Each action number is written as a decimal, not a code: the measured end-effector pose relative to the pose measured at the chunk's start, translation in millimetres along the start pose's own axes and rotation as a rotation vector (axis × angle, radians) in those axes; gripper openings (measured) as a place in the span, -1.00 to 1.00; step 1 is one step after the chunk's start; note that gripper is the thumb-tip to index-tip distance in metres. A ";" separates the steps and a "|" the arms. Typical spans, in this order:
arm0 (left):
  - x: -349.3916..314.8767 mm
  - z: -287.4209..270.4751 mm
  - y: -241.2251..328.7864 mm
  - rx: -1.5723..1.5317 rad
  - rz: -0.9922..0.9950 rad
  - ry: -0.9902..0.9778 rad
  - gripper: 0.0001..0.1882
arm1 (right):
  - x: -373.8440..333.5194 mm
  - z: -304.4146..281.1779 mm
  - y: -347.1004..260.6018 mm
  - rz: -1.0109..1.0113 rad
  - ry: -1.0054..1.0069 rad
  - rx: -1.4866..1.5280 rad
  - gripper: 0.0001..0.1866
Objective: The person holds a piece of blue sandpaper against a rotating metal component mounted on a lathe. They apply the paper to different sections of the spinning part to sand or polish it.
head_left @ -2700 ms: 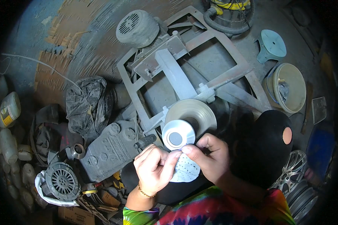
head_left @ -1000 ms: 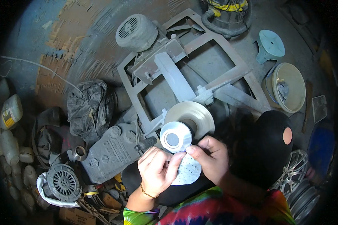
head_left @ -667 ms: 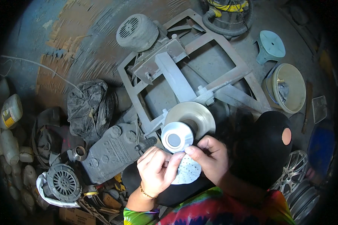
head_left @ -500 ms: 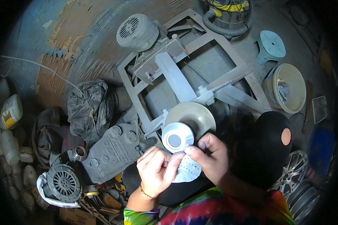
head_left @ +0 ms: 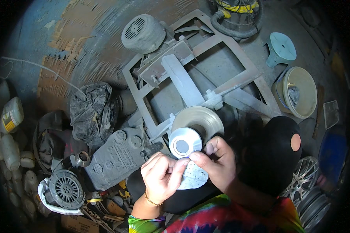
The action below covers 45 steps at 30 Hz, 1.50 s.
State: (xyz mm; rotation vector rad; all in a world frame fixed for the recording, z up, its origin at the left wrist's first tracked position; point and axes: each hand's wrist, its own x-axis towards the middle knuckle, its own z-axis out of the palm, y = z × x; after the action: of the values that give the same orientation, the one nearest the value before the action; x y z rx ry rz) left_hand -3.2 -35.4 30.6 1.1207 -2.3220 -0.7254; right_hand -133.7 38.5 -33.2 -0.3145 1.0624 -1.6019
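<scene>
Glossy small metal disc [head_left: 185, 143], crinkled plastic bag [head_left: 90, 112]

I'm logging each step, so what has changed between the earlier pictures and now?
No clear change: nothing visibly taken hold of or let go. The left hand and right hand still meet where the silver disc borders the dotted pale sheet; the metal wheel stays put.

The small disc [head_left: 185, 142] is silver around a grey centre. From it, the sheet [head_left: 193, 178] at half past five is whitish with dark dots, and the shirt [head_left: 221, 211] at five o'clock tie-dyed mostly red, green and yellow. The stool [head_left: 282, 47] at half past one is pale aqua.
</scene>
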 end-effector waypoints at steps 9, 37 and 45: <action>-0.1 -0.3 -0.5 -0.012 -0.014 0.005 -0.64 | 0.2 0.7 1.0 -0.012 -0.006 0.002 -0.63; -1.6 3.8 -0.7 -0.003 -0.001 0.003 -0.64 | -2.1 -3.2 -2.1 0.040 -0.005 -0.051 -0.68; -1.3 4.3 0.0 0.003 0.013 0.001 -0.63 | -2.9 -4.5 0.1 0.056 -0.014 -0.034 -0.70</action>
State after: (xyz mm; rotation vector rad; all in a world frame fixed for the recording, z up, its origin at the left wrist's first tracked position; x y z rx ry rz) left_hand -5.0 -33.2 27.2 1.1060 -2.3280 -0.7171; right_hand -135.8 43.1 -34.9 -0.3157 1.0802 -1.5311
